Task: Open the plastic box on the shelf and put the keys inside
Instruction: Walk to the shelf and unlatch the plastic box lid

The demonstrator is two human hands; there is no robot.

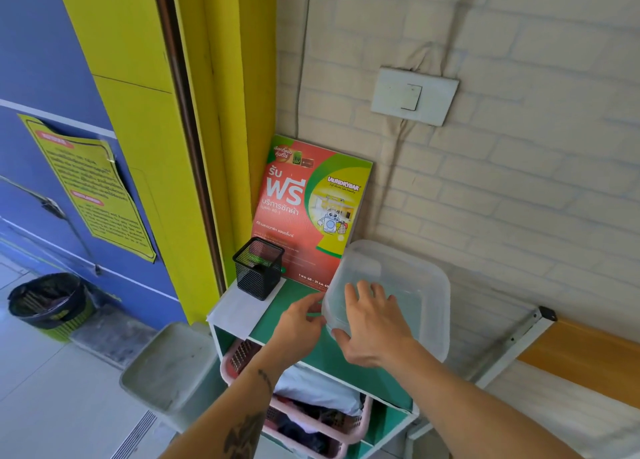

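A translucent plastic box (412, 278) with its lid on sits on the green top of the shelf (294, 292), against the brick wall. My right hand (372, 323) lies flat on the lid, fingers spread, with the thumb hooked under the near left edge. My left hand (301, 320) pinches the box's near left corner with fingertips and thumb. No keys are visible in this view.
A black mesh pen holder (258, 268) stands on the shelf's left end. A red and green laundry poster (308, 212) leans on the wall behind the box. Pink baskets (311, 420) of clothes fill the shelf below. A grey bin (169, 365) stands left of the shelf.
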